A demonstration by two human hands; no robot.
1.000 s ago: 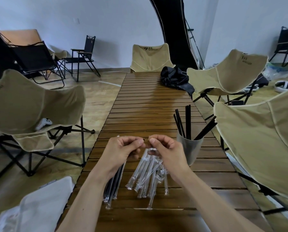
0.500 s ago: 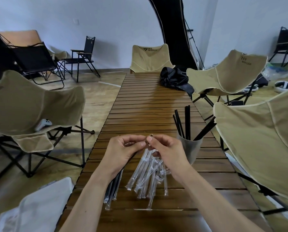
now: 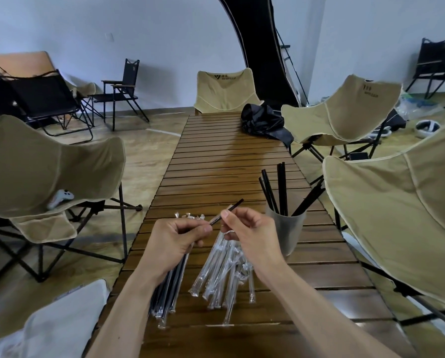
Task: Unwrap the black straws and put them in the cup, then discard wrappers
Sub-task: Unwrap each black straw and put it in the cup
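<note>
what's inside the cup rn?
The cup holds several unwrapped black straws standing up and leaning on its rim. Their lower ends and the cup's bottom are hidden by its wall.

On the slatted table [image 3: 216, 161], the cup [image 3: 284, 231] stands at three o'clock of the hands, with straws [image 3: 281, 187] upright in it. The left hand [image 3: 176, 240] and right hand [image 3: 252, 235] meet at the near middle, a straw [image 3: 229, 210] between them pointing to two o'clock. Wrappers [image 3: 226, 270] lie under the right hand, wrapped straws [image 3: 164, 295] under the left wrist. A bag [image 3: 264, 122] sits at the far end, at one o'clock.
</note>
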